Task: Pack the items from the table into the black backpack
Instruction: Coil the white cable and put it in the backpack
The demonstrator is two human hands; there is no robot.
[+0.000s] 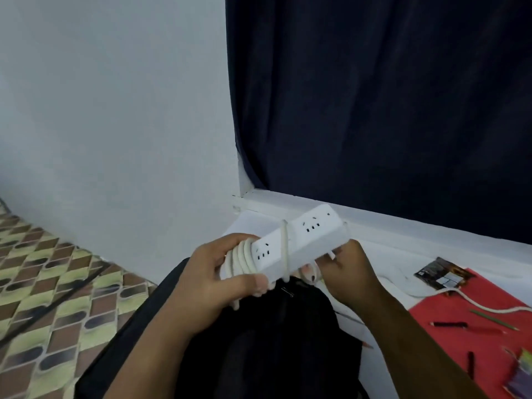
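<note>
A white power strip (pixel 305 240) with its white cord wound around it hangs in the air above the black backpack (pixel 273 335). My left hand (pixel 218 275) grips its near end, over the coiled cord. My right hand (pixel 345 269) holds the far end from below, fingers curled under it. A loose stretch of white cord (pixel 472 303) trails off to the right across the table. The backpack lies below both hands, at the bottom centre.
A red folder (pixel 489 321) lies on the white table (pixel 394 254) at the right, with pencils and pens (pixel 449 324) on it, a small dark card (pixel 440 273) and a colourful packet (pixel 521 375). A dark curtain (pixel 388 110) hangs behind. A patterned floor (pixel 43 283) is at the left.
</note>
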